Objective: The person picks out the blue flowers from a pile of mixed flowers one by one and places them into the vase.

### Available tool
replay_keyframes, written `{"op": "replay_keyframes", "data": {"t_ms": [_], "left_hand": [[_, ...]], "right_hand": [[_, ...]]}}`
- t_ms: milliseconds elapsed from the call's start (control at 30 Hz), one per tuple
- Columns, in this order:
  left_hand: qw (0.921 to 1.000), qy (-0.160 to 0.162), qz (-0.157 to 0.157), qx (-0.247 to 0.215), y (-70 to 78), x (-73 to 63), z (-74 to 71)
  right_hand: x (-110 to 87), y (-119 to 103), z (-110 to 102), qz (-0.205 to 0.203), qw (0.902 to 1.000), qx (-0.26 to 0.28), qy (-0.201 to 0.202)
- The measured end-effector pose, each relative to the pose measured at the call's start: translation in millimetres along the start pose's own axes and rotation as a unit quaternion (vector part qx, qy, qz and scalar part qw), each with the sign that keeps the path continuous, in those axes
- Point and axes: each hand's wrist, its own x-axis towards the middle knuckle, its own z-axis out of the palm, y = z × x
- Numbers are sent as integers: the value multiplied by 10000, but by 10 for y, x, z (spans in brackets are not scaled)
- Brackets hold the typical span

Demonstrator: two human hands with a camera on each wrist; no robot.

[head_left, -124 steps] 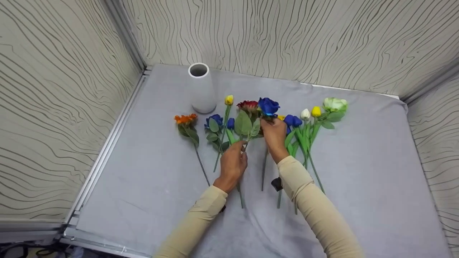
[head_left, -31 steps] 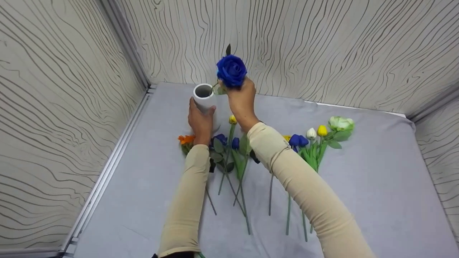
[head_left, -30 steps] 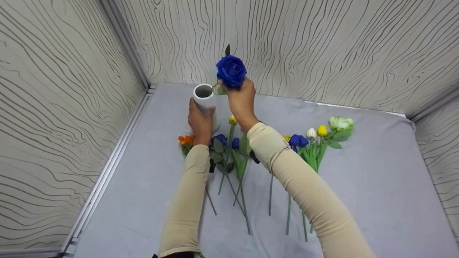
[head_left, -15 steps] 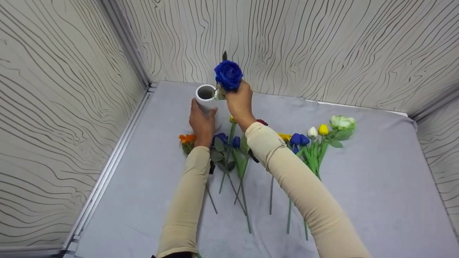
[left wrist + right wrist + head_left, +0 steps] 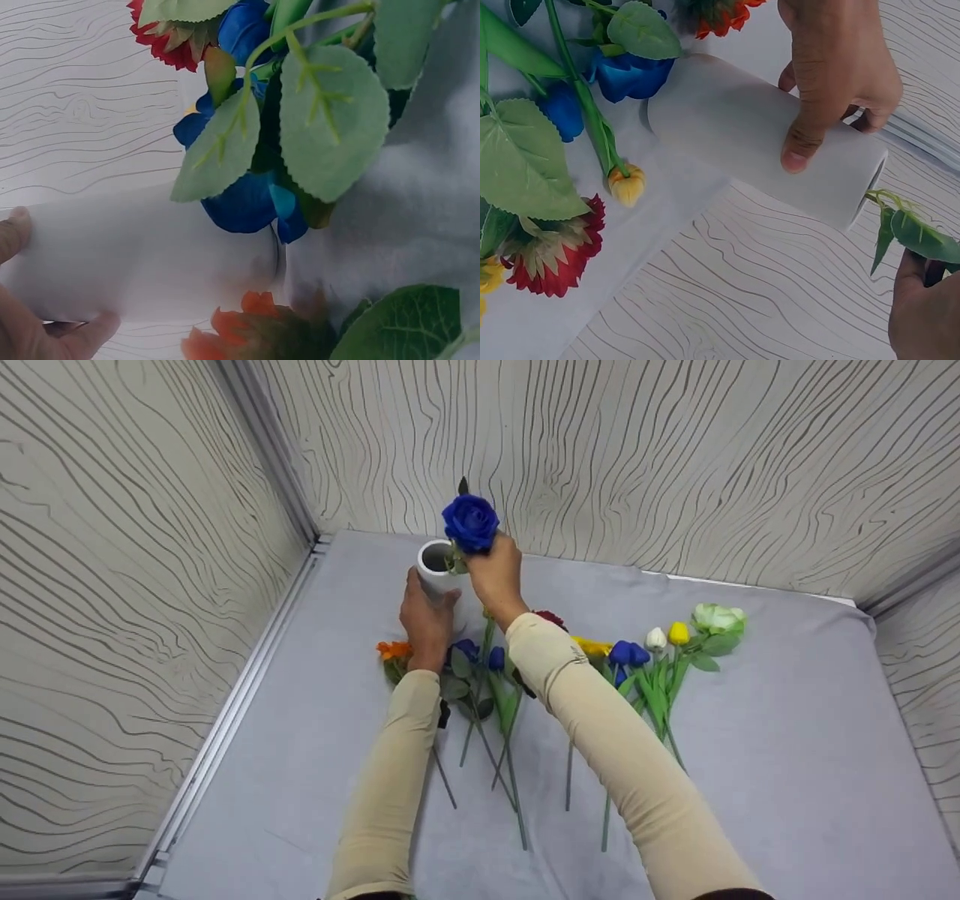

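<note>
My left hand (image 5: 427,619) grips the upper part of a white vase (image 5: 437,579), thumb on its right side. The vase stands on the grey cloth near the back wall. Above its right rim is a blue rose (image 5: 471,523), which my right hand (image 5: 495,574) holds just under the bloom. In the right wrist view the rose's stem runs into the vase mouth, with green leaves (image 5: 922,238) just outside the rim. The stem's lower end is hidden inside the vase. The left wrist view shows my left fingers (image 5: 94,334) around the vase wall.
An orange flower (image 5: 394,650), blue flowers, a yellow tulip and a red flower (image 5: 550,619) lie in front of the vase, partly under my arms. Further right lie a yellow flower (image 5: 592,646), blue tulips (image 5: 628,654), a white tulip (image 5: 655,639) and a pale green flower (image 5: 718,619).
Since the earliest frame, the blue rose has been lifted from the cloth to the vase, and my left hand has taken hold of the vase. Lately the rose has moved lower and left.
</note>
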Motion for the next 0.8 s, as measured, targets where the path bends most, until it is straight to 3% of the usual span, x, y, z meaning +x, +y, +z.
{"op": "replay_keyframes", "data": {"t_ms": [600, 800], "left_hand": [[9984, 267, 457, -214, -40, -131, 19], [9971, 270, 646, -300, -77, -159, 9]], "right_hand": [[64, 264, 159, -142, 9982, -588, 13], [24, 317, 186, 20, 9982, -589, -92]]}}
